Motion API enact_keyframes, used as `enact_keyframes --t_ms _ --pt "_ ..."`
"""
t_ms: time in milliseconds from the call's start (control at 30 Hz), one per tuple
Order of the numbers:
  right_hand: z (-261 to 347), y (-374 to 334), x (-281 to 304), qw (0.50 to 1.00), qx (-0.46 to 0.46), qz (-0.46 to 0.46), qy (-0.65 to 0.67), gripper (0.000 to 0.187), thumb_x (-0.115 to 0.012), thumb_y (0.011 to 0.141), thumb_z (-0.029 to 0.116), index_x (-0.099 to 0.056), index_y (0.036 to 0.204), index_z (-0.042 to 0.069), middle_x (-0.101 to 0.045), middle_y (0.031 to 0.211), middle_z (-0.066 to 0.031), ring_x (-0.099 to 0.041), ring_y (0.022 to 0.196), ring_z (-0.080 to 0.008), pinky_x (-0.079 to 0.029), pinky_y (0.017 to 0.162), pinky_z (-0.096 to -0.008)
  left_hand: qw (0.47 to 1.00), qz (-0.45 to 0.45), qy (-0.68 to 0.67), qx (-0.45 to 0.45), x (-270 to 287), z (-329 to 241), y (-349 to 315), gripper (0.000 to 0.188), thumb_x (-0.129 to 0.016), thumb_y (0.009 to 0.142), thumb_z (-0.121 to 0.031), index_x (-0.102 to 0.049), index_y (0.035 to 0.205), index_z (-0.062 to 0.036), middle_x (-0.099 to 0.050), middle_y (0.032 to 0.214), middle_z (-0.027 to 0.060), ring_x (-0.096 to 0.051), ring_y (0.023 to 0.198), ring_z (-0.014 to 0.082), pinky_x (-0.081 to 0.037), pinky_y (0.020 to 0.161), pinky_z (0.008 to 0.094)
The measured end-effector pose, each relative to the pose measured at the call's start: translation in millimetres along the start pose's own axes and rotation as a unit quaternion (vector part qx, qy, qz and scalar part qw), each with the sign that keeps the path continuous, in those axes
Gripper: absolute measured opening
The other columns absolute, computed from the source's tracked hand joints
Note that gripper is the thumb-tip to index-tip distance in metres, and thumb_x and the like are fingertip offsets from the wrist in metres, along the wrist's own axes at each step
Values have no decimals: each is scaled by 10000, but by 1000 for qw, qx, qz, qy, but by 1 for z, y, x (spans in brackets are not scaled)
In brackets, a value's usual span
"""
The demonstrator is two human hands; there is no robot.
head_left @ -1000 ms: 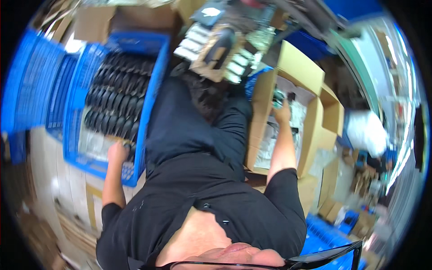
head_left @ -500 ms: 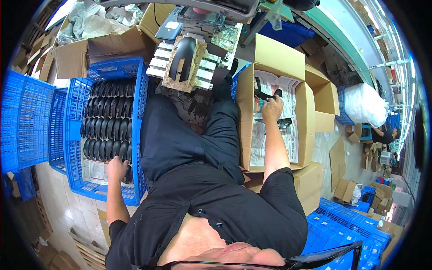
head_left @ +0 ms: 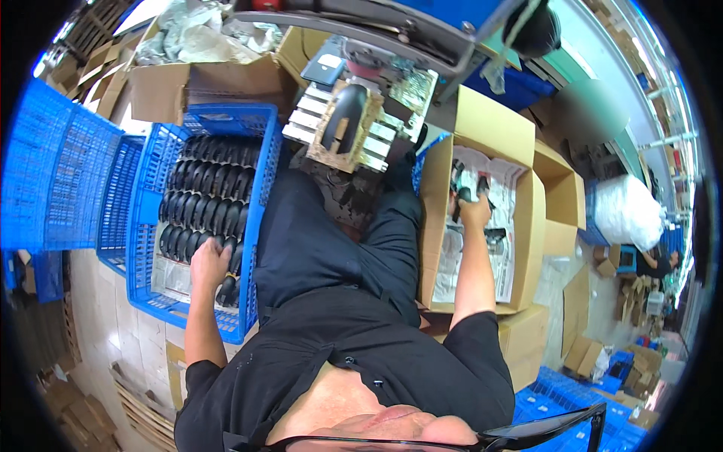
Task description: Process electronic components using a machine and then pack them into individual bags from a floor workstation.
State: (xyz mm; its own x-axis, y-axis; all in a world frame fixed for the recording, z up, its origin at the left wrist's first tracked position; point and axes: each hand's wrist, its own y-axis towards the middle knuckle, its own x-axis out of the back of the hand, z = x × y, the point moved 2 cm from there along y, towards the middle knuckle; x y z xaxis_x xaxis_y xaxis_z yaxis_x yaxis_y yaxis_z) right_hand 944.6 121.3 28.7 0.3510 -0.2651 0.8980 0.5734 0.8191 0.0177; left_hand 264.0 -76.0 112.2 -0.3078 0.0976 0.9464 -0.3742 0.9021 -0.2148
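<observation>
In the blue crate (head_left: 138, 226) on the left, glossy black curved parts (head_left: 202, 179) stand in several rows on paper. My left hand (head_left: 210, 264) is closed at the right end of the nearest row, with its fingers on one of these parts. Another black part (head_left: 227, 291) lies just nearer on the paper. On the right, my right hand (head_left: 474, 212) reaches into an open cardboard box (head_left: 433, 226) lined with printed paper. Its fingers close round a dark bracket-shaped part (head_left: 463, 196); its exact form is partly hidden. More dark pieces (head_left: 495, 235) lie beside that hand.
Between my knees and the machine, a brown mould block (head_left: 331, 156) carries a black curved part (head_left: 348, 113) on a slotted metal table (head_left: 301, 124). A phone-like device (head_left: 324, 68) rests behind it. A carton of crumpled wrapping (head_left: 197, 41) stands far left; blue crates (head_left: 580, 407) sit near right.
The view has shifted, moving the scene right and down. My left hand has moved up onto the nearest row. In the box, my right hand has shifted, and the dark part at its fingers has turned.
</observation>
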Motion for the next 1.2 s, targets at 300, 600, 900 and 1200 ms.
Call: enact_keyframes --t_ms 300,600,900,1200 --pt "-71 -43 14 935 -142 49 320 460 -727 939 24 -597 1371 -61 -624 802 -25 -558 605 -81 -426 476 -263 942 -80 -289 -148 88 -148 24 259 -786 893 -234 -698 1004 -17 -725 863 137 -713 766 238 -567 734 369" --pt "-39 -109 70 887 -67 -6 456 279 -720 962 15 -661 1229 -42 -659 860 18 -517 631 -49 -421 549 -218 857 -247 -276 -359 113 -261 37 360 -802 886 -269 -680 1116 -21 -708 960 125 -698 817 260 -570 764 380" --pt "137 -158 106 831 58 149 533 381 -738 962 49 -636 1317 -39 -672 938 6 -556 749 -56 -455 650 -222 858 -336 -139 -364 114 -324 68 387 -795 844 -349 -644 963 -13 -681 879 179 -709 881 363 -581 759 449" --pt "299 -163 116 728 156 261 615 523 -764 924 -6 -540 1395 -38 -661 907 -50 -591 733 -95 -494 643 -243 883 -307 -212 -284 123 -254 45 363 -822 804 -320 -652 904 -15 -675 800 158 -696 743 348 -553 701 427"
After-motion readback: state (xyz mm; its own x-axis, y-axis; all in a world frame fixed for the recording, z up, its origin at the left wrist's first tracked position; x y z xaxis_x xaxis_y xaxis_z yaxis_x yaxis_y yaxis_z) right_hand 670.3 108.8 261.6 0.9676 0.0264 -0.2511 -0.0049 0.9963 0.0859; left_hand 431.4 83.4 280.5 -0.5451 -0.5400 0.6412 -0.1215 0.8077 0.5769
